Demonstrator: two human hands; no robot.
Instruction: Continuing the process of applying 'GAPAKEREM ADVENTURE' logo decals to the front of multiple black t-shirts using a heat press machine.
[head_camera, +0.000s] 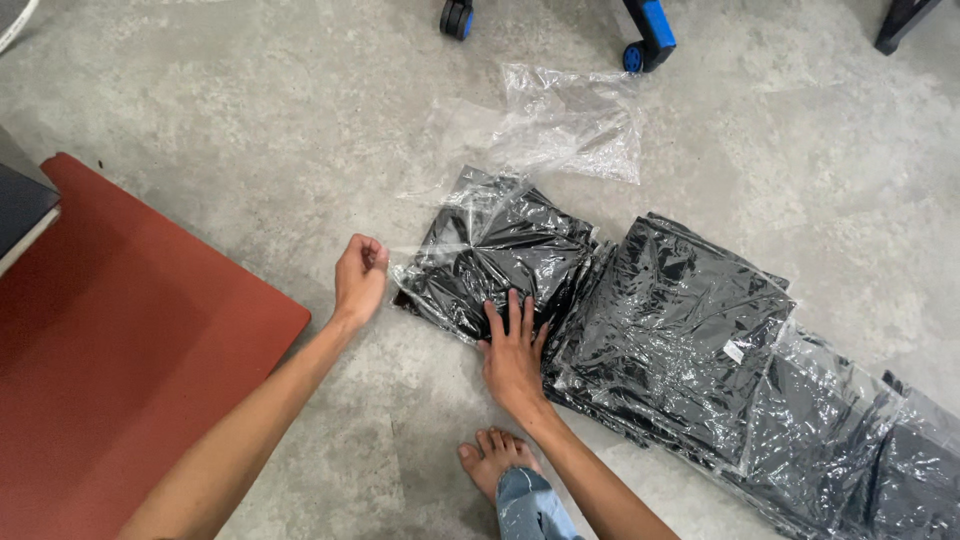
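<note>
My left hand (360, 277) pinched the thin flap of clear plastic (415, 250) at the open end of a bagged black garment (500, 262), which lay on the concrete floor (250, 120). My right hand (513, 352) was spread flat, pressing the packet's near edge down. Beside it ran a row of similar bagged packets (680, 330), an empty clear bag (572, 122) lay beyond, and a red mat (130, 360) sat to my left.
</note>
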